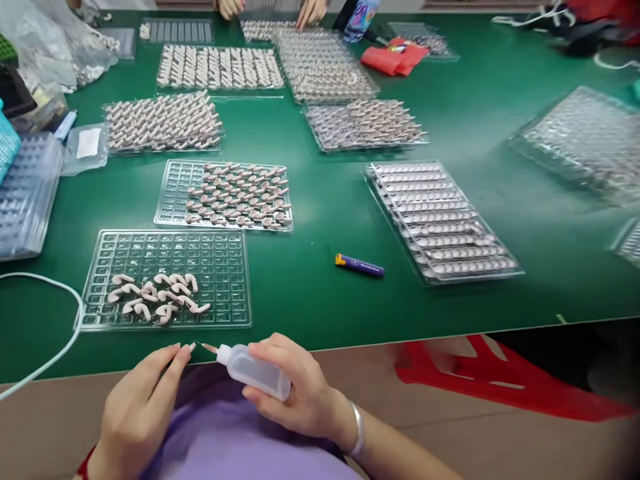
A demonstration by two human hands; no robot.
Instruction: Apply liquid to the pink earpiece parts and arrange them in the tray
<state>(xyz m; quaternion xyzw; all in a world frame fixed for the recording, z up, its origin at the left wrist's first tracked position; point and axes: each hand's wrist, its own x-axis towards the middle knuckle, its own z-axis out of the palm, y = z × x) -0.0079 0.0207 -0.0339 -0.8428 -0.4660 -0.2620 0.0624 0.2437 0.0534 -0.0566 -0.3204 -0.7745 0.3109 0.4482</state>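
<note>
My right hand (300, 387) is wrapped round a translucent squeeze bottle (260, 372) with a white cap and a thin needle tip. The bottle lies tilted, its tip pointing left at my left fingertips. My left hand (145, 403) is closed in a pinch just below the table edge; whatever sits between the fingertips is too small to make out. Right beyond the hands, a clear plastic tray (225, 293) carries a loose cluster of pale earbud shells (155, 295). Behind it is another clear tray (175, 190), with earbud pieces (240, 193) set in rows.
More filled trays (443, 220) stand across the green table (320, 200). A purple lighter (360, 265) lies mid-table. At left are a white cable (60, 287) and stacked trays (30, 193). Another person's hands (311, 12) are at the far edge. A red stool (475, 377) stands below, right.
</note>
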